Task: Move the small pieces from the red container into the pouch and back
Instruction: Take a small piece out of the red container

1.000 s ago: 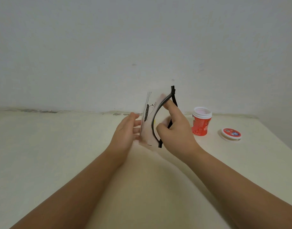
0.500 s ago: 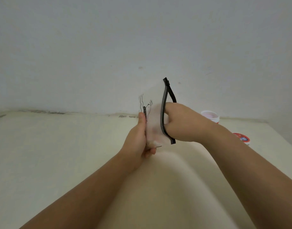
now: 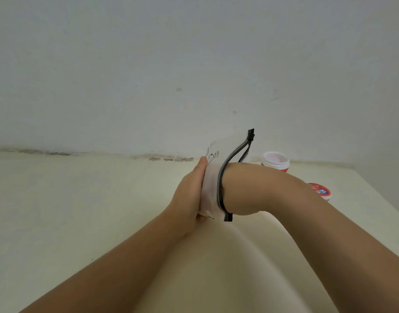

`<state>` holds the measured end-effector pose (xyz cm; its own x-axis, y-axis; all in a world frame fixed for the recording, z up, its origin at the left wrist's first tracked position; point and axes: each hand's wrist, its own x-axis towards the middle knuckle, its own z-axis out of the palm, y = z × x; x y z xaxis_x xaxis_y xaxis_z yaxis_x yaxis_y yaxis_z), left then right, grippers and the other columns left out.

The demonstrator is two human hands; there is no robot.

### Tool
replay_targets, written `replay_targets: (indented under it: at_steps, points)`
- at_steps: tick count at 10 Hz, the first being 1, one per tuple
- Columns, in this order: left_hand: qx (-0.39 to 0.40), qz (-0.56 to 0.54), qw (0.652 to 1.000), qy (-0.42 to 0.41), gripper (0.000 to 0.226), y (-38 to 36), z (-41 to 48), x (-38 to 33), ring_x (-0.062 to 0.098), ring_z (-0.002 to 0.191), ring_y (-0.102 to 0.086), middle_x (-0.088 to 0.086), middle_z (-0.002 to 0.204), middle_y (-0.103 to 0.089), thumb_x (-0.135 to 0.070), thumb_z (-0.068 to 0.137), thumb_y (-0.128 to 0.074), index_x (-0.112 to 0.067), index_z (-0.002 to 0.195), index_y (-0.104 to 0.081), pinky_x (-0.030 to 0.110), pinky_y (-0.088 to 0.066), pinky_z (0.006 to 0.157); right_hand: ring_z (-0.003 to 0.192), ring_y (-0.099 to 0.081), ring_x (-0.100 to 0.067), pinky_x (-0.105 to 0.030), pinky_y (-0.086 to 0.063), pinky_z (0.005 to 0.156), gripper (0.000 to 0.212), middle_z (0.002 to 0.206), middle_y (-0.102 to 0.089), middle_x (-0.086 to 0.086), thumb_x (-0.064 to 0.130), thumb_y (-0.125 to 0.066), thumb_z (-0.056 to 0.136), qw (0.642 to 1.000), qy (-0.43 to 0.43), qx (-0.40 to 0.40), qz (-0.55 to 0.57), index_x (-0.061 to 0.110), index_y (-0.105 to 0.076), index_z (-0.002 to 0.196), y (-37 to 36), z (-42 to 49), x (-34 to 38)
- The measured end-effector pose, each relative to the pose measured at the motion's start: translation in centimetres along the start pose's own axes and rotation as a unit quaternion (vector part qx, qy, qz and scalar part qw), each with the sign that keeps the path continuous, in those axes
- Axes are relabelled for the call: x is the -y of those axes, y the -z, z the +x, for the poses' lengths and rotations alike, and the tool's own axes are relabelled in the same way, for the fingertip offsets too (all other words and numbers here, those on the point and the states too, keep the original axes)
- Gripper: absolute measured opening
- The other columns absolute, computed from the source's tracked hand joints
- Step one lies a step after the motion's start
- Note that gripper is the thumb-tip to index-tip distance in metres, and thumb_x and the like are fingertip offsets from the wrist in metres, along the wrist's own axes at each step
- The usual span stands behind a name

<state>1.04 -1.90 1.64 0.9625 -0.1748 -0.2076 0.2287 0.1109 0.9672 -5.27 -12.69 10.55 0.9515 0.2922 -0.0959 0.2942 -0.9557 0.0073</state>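
The pouch (image 3: 213, 175), translucent white with a black zipper edge and a small line drawing, is held upright above the tabletop (image 3: 81, 211), just right of centre in the view. Its mouth gapes toward three o'clock. The left hand (image 3: 189, 195) clasps it from the nine o'clock side, thumb up along the drawn face and fingers curled under the lower edge, so this grip is closed on the pouch. The right hand (image 3: 243, 188) is pushed into the open mouth up to the knuckles; its fingers are hidden inside, so whether that grip holds anything cannot be told. Half a second ago the right hand was only partly in, and a second ago it was pinching the zipper edge from outside; it now sits deeper, with the zipper band stretched around it.

At about two o'clock from the pouch, behind the right wrist, the red container (image 3: 275, 161) stands upright and uncapped on the tabletop, mostly hidden by the arm. Its lid (image 3: 320, 191) lies flat farther toward three o'clock, apart from the container, partly covered by the forearm. Behind all this rises a plain pale wall (image 3: 194, 64).
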Motion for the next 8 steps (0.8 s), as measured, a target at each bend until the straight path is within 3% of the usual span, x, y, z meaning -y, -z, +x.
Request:
replay_targets:
  at_steps: [1,2,3,4,5,6,7,8]
  points:
    - [-0.007,0.001,1.000,0.017,0.028,-0.3,-0.7,-0.7,0.006,0.049,-0.063,-0.014,0.052,-0.066,-0.047,0.097,-0.052,-0.030,0.076,-0.061,0.016,-0.043,0.046,0.075,-0.041,-0.020,-0.018,-0.025,0.050,0.041,0.062,-0.030,0.005,0.001,-0.041,0.093,0.997,0.059,0.009,-0.049,0.015,-0.028,0.057,0.0,0.1,0.2]
    - [0.000,-0.011,1.000,0.019,0.035,-0.5,-0.5,-0.6,0.005,0.047,-0.065,-0.015,0.053,-0.068,-0.057,0.093,-0.051,-0.030,0.079,-0.067,0.020,-0.047,0.055,0.067,-0.040,-0.024,-0.027,-0.031,0.057,0.041,0.062,-0.030,0.004,0.002,-0.042,0.094,0.995,0.070,-0.009,-0.069,0.016,-0.027,0.058,-0.3,0.4,-0.1]
    - [-0.010,-0.033,0.999,0.017,0.040,-0.6,-0.6,-0.5,0.016,0.068,-0.068,-0.009,0.065,-0.074,-0.059,0.093,-0.049,-0.028,0.081,-0.071,0.033,-0.047,0.076,0.056,-0.035,-0.022,-0.016,-0.025,0.050,0.041,0.062,-0.031,0.003,0.006,-0.040,0.096,0.997,0.057,-0.029,-0.046,0.017,-0.027,0.059,-0.3,0.6,-0.6]
    - [-0.021,-0.044,0.998,0.025,0.044,-0.8,-1.1,-0.7,0.022,0.071,-0.065,-0.004,0.070,-0.074,-0.060,0.093,-0.047,-0.026,0.079,-0.072,0.037,-0.042,0.076,0.054,-0.033,-0.017,-0.016,-0.020,0.048,0.041,0.059,-0.028,0.002,-0.001,-0.039,0.092,0.998,0.012,-0.032,0.053,0.017,-0.025,0.057,-0.1,0.5,-0.6]
    - [-0.007,-0.032,0.999,0.017,0.049,-0.8,-1.0,-0.6,0.024,0.072,-0.064,-0.003,0.073,-0.074,-0.063,0.094,-0.042,-0.024,0.086,-0.072,0.035,-0.043,0.068,0.046,-0.024,-0.013,-0.012,-0.030,0.036,0.038,0.056,-0.028,0.000,0.001,-0.040,0.089,0.996,-0.009,-0.055,0.068,0.019,-0.026,0.058,0.7,-0.2,-1.0]
    - [-0.003,-0.012,1.000,0.000,0.053,-0.8,-1.0,-0.6,0.027,0.067,-0.056,0.001,0.069,-0.068,-0.063,0.095,-0.036,-0.021,0.086,-0.068,0.031,-0.036,0.052,0.047,-0.031,-0.012,0.002,-0.030,0.045,0.030,0.057,-0.037,0.001,0.006,-0.041,0.088,0.990,-0.013,-0.084,0.109,0.016,-0.033,0.061,1.0,-0.2,-1.3]
    - [0.005,0.001,1.000,-0.014,0.055,-0.9,-1.0,-0.6,0.027,0.056,-0.051,0.006,0.065,-0.062,-0.060,0.098,-0.033,-0.016,0.091,-0.065,0.029,-0.035,0.046,0.052,-0.038,-0.014,-0.017,-0.033,0.041,0.029,0.060,-0.045,0.004,0.011,-0.043,0.091,0.985,-0.008,-0.100,0.138,0.019,-0.039,0.063,0.9,0.5,-1.7]
    - [0.008,0.017,0.999,-0.027,0.056,-0.9,-0.8,-0.4,0.026,0.049,-0.049,0.008,0.057,-0.058,-0.057,0.100,-0.030,-0.011,0.092,-0.061,0.026,-0.034,0.041,0.054,-0.039,-0.017,-0.018,-0.031,0.042,0.024,0.064,-0.047,0.002,0.009,-0.042,0.091,0.987,-0.015,-0.105,0.122,0.016,-0.041,0.068,0.8,0.6,-1.7]
